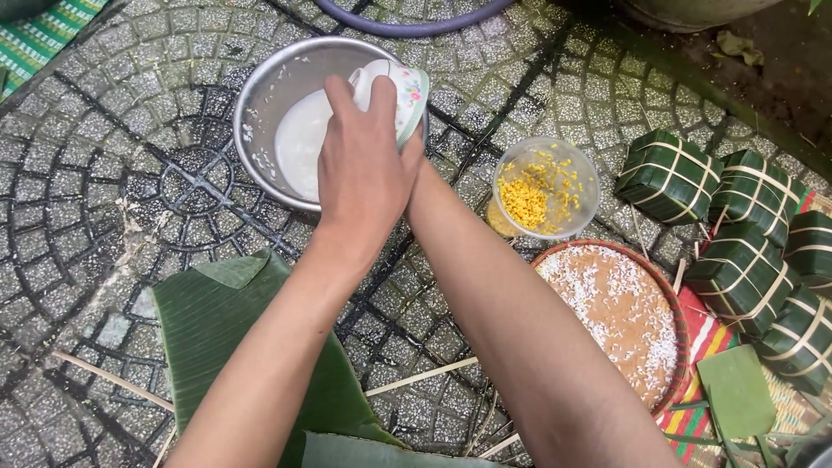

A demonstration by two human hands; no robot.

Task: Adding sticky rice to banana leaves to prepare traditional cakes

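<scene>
Left hand (pixel 364 173) grips a small floral ceramic bowl (pixel 400 94), tilted over the steel basin (pixel 260 95) so the white liquid (pixel 303 139) falls inside. Right hand is hidden behind the left; grip indeterminate. Basin sits on the paved floor (pixel 113 173) beside a banana leaf (pixel 225 329).

- One metal basin (pixel 260 95), near the top edge of the paved floor (pixel 113 173);
- one small patterned cup (pixel 407 91);
- one clear tub (pixel 546 186) of yellow filling;
- one round woven tray (pixel 624 316) scattered with rice;
- five leaf-wrapped tied parcels (pixel 669 176) by the right edge;
- two hands (pixel 360 173)
</scene>
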